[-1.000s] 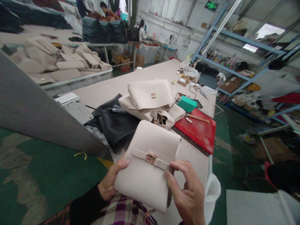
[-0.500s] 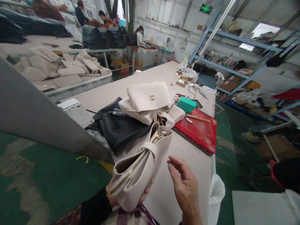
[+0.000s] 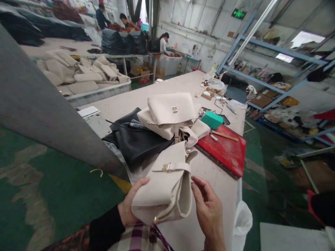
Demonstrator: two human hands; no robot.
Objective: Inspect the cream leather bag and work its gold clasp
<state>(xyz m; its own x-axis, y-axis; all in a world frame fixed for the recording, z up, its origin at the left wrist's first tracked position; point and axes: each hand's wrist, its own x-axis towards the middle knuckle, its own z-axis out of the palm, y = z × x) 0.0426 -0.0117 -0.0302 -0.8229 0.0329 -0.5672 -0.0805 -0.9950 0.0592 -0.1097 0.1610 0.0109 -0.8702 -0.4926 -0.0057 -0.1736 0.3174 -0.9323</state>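
A cream handbag [image 3: 157, 191], tilted on its side, is held over the near end of the table by my left hand [image 3: 131, 204], whose fingers wrap its left side. A strap with a gold buckle [image 3: 166, 167] crosses the bag, and its zipped opening faces right. Beside that opening, my right hand [image 3: 208, 205] has thumb and forefinger brought together at the rim. Whatever is between those fingertips is too small to make out. Just beyond lie more cream handbags [image 3: 171, 108], stacked on a black leather-like bag [image 3: 141, 146].
To the right lies a red slab [image 3: 227, 150] bearing a wooden-handled tool [image 3: 225, 135], with a green block [image 3: 212, 119] behind. A grey pillar [image 3: 65, 108] slants along the left. A bin [image 3: 99, 91] heaped with cream bags stands beyond; several people work farther back.
My left hand has turned the handbag, so its buckled strap side faces up and its opening faces right. My right hand's fingertips have come together close to the bag's rim.
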